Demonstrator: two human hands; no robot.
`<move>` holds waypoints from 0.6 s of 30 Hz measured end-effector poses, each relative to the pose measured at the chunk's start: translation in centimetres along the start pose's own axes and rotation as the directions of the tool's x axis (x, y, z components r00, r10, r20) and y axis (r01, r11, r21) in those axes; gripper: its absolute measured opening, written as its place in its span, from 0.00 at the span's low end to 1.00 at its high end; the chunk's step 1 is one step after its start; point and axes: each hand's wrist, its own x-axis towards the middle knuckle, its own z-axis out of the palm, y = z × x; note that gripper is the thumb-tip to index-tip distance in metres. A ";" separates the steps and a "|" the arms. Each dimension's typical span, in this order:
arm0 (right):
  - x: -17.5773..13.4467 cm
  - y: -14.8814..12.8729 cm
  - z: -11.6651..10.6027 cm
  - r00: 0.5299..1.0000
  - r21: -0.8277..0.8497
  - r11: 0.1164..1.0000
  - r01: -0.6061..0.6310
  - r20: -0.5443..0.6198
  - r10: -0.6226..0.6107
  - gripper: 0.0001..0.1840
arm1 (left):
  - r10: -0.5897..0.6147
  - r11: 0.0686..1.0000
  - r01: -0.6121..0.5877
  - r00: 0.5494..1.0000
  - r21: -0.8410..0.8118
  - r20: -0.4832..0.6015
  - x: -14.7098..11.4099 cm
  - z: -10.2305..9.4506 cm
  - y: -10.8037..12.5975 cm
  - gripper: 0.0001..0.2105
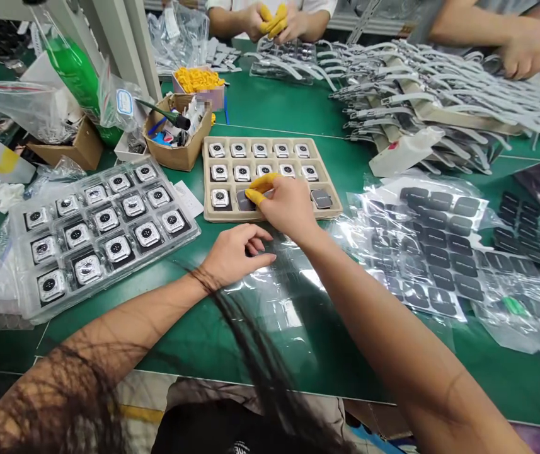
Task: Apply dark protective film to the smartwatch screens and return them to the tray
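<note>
My right hand (288, 205), with yellow finger cots on thumb and fingers, reaches into the front row of a beige tray (270, 217). Its fingertips close at the right edge of a square watch case with a dark face (244, 201). Another dark-faced watch case (321, 199) lies at that row's right end. Silver watch cases (220, 198) with round black sensor backs sit in several other compartments; my hand hides part of the row. Just in front of the tray, my left hand (236, 253) hovers with nothing in it, thumb apart from the loosely curled fingers.
A clear tray (189, 236) of watch cases stands left. Sheets of dark square stickers (440, 252) lie right, near a white bottle (406, 151) and piled grey straps (440, 94). Behind are a cardboard box (175, 148) and yellow finger cots (198, 79). Two people's hands work across the table.
</note>
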 end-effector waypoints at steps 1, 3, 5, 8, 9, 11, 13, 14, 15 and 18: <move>0.6 -0.6 0.4 0.999 -0.115 0.992 0.049 0.004 -0.049 0.09 | 0.019 1.000 -0.019 1.000 0.007 0.000 0.0 0.1 -0.1 0.12; 1.3 -1.8 1.2 0.991 -0.260 0.956 0.134 0.037 -0.129 0.06 | 0.044 0.999 -0.044 0.999 0.015 0.007 -0.1 0.1 -0.3 0.11; 1.6 -3.2 2.2 0.980 -0.331 0.924 0.188 0.131 -0.153 0.08 | 0.051 0.998 -0.052 0.998 0.019 0.019 -0.1 0.2 -0.3 0.11; 1.6 -5.1 3.9 0.957 -0.442 0.869 0.221 0.270 -0.106 0.10 | 0.046 0.999 -0.047 0.998 0.016 0.036 0.0 0.1 -0.2 0.11; 1.4 -5.5 4.4 0.948 -0.470 0.850 0.238 0.301 -0.099 0.10 | 0.042 0.999 -0.043 0.998 0.019 0.036 0.0 0.0 -0.2 0.12; 1.1 -6.0 5.0 0.931 -0.488 0.826 0.284 0.346 -0.116 0.10 | 0.034 0.998 -0.036 0.998 0.044 0.047 0.1 -0.1 -0.1 0.14; 0.8 -6.2 5.3 0.923 -0.481 0.825 0.297 0.365 -0.120 0.13 | 0.029 0.997 -0.034 0.997 0.072 0.067 0.2 -0.2 -0.1 0.17; 0.8 -6.2 5.4 0.925 -0.475 0.833 0.284 0.364 -0.108 0.15 | 0.030 0.996 -0.036 0.997 0.081 0.072 0.2 -0.3 -0.1 0.17; 0.9 -6.3 5.4 0.928 -0.469 0.842 0.267 0.361 -0.093 0.16 | 0.034 0.996 -0.039 0.997 0.085 0.067 0.2 -0.3 -0.1 0.16; 1.7 -6.5 5.1 0.939 -0.470 0.852 0.231 0.338 -0.068 0.20 | 0.036 0.996 -0.040 0.998 0.084 0.048 0.2 -0.5 0.0 0.12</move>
